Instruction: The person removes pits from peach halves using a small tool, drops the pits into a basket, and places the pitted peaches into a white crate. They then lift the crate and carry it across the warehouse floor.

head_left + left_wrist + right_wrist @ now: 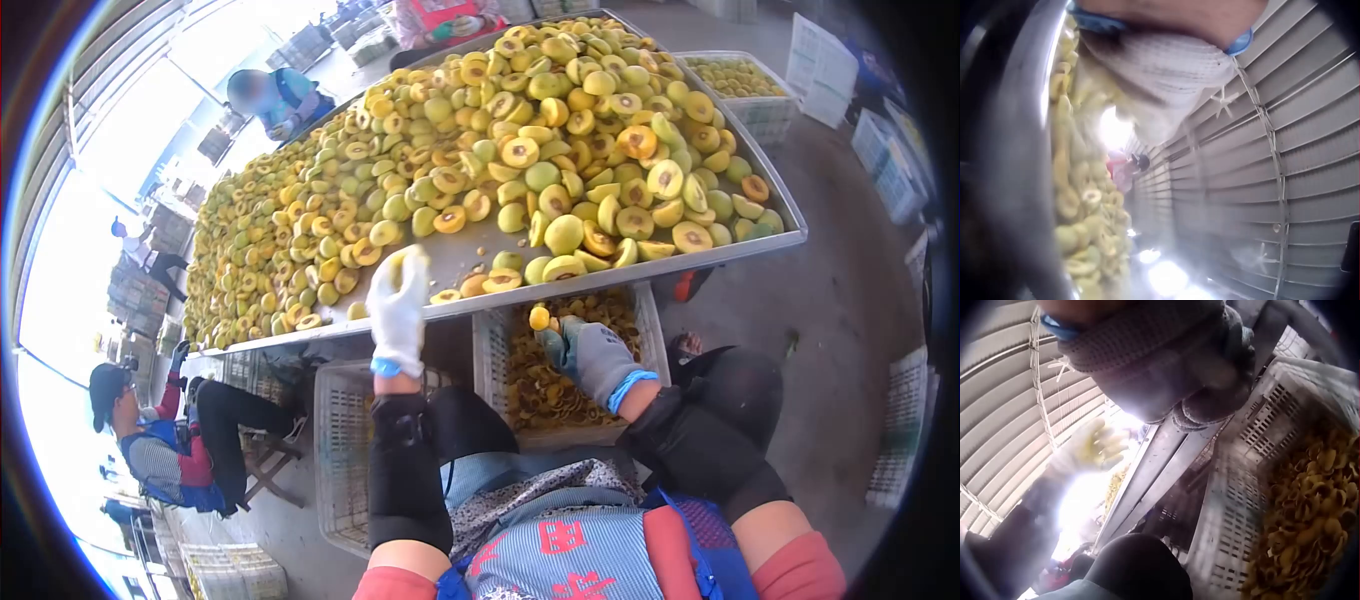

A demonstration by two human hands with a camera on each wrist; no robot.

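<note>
My left hand (398, 310), in a white glove with yellow-stained fingertips, is raised over the near edge of a metal table (465, 250). Its fingers are loosely bent and no fruit shows in them; in the right wrist view the same glove (1094, 450) has its fingers apart. Halved yellow-green fruit (520, 152) with brown centres lies heaped on the table. Below the table edge, my right hand (590, 355), in a grey glove, has curled fingers with a small round yellow-orange thing (541, 318) at their tips. In the right wrist view the knuckles hide it.
A plastic crate (492, 375) of yellow-brown fruit scraps stands under the right hand, with another crate (340, 450) to its left. A seated person (160, 440) is at the left; others stand across the table. A crate of fruit (765, 110) stands at the far right corner.
</note>
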